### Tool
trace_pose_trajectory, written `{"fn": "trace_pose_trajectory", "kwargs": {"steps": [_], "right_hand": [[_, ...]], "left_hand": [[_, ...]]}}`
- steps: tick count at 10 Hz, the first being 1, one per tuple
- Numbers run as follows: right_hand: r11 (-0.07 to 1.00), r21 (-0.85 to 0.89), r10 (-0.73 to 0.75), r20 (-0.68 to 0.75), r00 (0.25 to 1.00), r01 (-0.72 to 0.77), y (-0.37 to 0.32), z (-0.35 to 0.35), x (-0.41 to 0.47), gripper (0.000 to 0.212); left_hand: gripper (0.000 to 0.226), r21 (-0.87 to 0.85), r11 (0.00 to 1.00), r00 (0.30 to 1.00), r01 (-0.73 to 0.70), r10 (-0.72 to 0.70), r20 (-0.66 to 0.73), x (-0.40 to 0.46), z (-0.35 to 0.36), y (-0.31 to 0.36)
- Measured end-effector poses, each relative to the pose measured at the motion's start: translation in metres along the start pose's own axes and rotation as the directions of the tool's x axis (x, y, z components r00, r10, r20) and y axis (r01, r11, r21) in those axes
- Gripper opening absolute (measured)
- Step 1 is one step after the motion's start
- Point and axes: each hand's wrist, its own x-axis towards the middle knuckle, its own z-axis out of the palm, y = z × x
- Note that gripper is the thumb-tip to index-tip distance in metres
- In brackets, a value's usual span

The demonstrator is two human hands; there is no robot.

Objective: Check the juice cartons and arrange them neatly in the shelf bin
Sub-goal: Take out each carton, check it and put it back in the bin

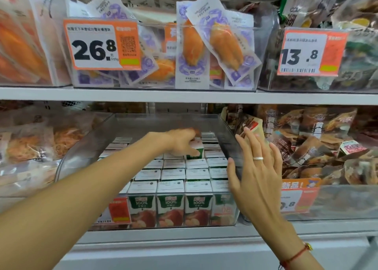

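Observation:
A clear plastic shelf bin (229,138) on the lower shelf holds several rows of small green and white juice cartons (170,204), standing upright with white tops. My left hand (181,141) reaches deep into the bin and grips one raised carton (195,150) that stands higher than its neighbours. My right hand (256,167) rests open, fingers spread, against the bin's right wall near the front; it wears a ring and holds nothing.
Bins of bagged snacks (319,147) flank the juice bin on the right and on the left (30,147). The upper shelf edge (184,95) hangs just above, with price tags 26.8 (102,45) and 13.8 (311,52) on its bins.

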Motion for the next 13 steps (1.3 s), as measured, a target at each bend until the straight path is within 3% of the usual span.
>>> {"fn": "trace_pose_trajectory", "kwargs": {"steps": [2, 3, 6, 7, 9, 10, 13], "right_hand": [[1.0, -0.016, 0.005, -0.013, 1.0, -0.006, 0.0, 0.002, 0.0, 0.048], [1.0, -0.024, 0.004, -0.016, 1.0, -0.004, 0.0, 0.003, -0.001, 0.048], [1.0, -0.016, 0.005, -0.032, 0.999, -0.006, 0.0, 0.004, -0.001, 0.047], [1.0, -0.006, 0.012, -0.03, 0.999, -0.012, -0.001, 0.005, -0.001, 0.047], [1.0, 0.001, 0.011, -0.041, 0.999, -0.011, -0.001, 0.005, -0.001, 0.047], [1.0, 0.008, 0.016, -0.041, 0.999, -0.016, -0.001, 0.005, -0.002, 0.046], [1.0, 0.02, 0.015, -0.018, 1.0, -0.015, 0.0, 0.005, -0.002, 0.047]], "left_hand": [[0.048, -0.14, 0.988, 0.991, -0.057, 0.039, -0.128, -0.006, 0.024, -0.012], [0.036, -0.122, 0.987, 0.98, -0.108, 0.085, -0.181, -0.011, 0.032, -0.016], [0.034, -0.275, 0.957, 0.991, -0.098, 0.069, -0.112, -0.006, 0.023, -0.026], [0.036, -0.122, 0.992, 0.993, -0.022, 0.007, -0.12, 0.005, 0.02, -0.029], [0.039, 0.002, 1.0, 0.996, 0.026, -0.026, 0.087, 0.025, 0.0, -0.024], [0.049, 0.105, 0.994, 0.992, 0.028, -0.041, 0.123, 0.031, -0.005, -0.021], [0.051, 0.037, 0.998, 0.998, 0.042, -0.044, 0.052, 0.029, 0.005, -0.027]]}}
